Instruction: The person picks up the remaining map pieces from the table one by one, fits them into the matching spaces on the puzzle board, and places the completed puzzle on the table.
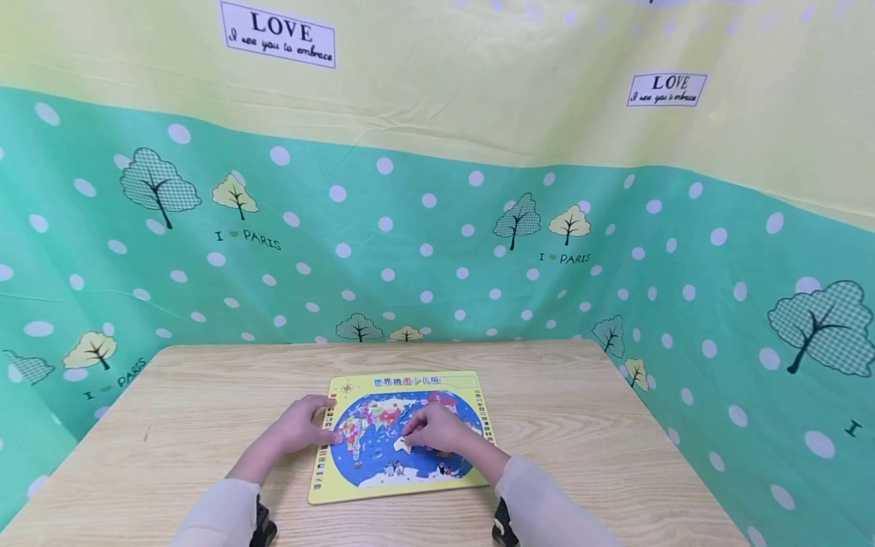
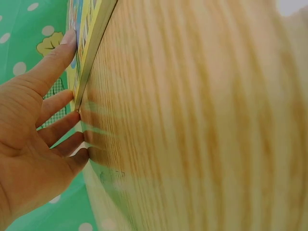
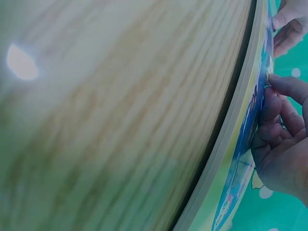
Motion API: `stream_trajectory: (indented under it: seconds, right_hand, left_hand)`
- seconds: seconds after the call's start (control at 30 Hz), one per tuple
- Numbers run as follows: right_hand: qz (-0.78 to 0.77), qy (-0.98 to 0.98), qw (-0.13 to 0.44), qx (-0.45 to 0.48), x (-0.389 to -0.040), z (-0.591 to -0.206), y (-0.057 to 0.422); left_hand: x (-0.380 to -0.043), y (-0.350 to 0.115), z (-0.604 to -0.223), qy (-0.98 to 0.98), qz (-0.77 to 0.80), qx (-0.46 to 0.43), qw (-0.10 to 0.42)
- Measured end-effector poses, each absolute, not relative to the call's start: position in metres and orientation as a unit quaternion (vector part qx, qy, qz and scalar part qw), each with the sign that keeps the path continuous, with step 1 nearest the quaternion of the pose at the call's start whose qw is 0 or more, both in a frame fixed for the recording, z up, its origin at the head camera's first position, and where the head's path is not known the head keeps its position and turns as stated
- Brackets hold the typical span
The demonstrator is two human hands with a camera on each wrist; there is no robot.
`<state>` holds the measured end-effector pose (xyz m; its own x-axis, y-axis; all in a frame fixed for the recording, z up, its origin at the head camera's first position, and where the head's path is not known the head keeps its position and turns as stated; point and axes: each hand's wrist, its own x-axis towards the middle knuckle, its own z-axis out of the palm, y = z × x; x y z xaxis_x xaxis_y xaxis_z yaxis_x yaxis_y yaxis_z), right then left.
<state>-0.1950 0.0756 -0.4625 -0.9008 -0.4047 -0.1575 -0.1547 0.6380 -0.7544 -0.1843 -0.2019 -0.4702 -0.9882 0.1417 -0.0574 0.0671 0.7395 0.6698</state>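
A yellow-bordered world map puzzle board point(image 1: 328, 490) lies flat on the table, with a blue ocean oval and coloured continents. My left hand point(image 1: 301, 425) rests at its left edge, thumb over the border; in the left wrist view the fingers of the left hand point(image 2: 33, 130) are spread and loosely bent at the board's side. Over the middle of the map, my right hand point(image 1: 437, 428) has thumb and forefinger together at a small white map piece point(image 1: 402, 445). In the right wrist view, the fingertips of the right hand point(image 3: 284, 130) pinch at the board's surface, mostly hiding the piece.
The wooden table point(image 1: 581, 441) extends around the board on all sides. Behind and at the sides hangs a green and yellow cloth point(image 1: 424, 251) with dots and trees, meeting the table's far edge. A dark wrist device point(image 1: 504, 524) sits by the right sleeve.
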Motion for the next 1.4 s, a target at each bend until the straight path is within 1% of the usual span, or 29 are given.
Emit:
stream_trajectory:
  seconds: [0.43,0.97,1.4]
  right_hand:
    - [-0.385,0.897,0.151,-0.156,-0.1902,-0.4597,0.0735]
    - [-0.386,0.889,0.155,-0.191,-0.1943,-0.4645,0.0779]
    - [-0.375,0.895,0.157,-0.184,-0.1927,-0.4622,0.0753]
  left_hand:
    - [-0.1826,-0.2015,-0.4691,0.932,0.355,0.053,0.053]
    - [-0.1843,-0.2029,-0.4716,0.934,0.349,0.061,0.047]
    - [-0.1843,-0.2029,-0.4705,0.934,0.350,0.060,0.051]
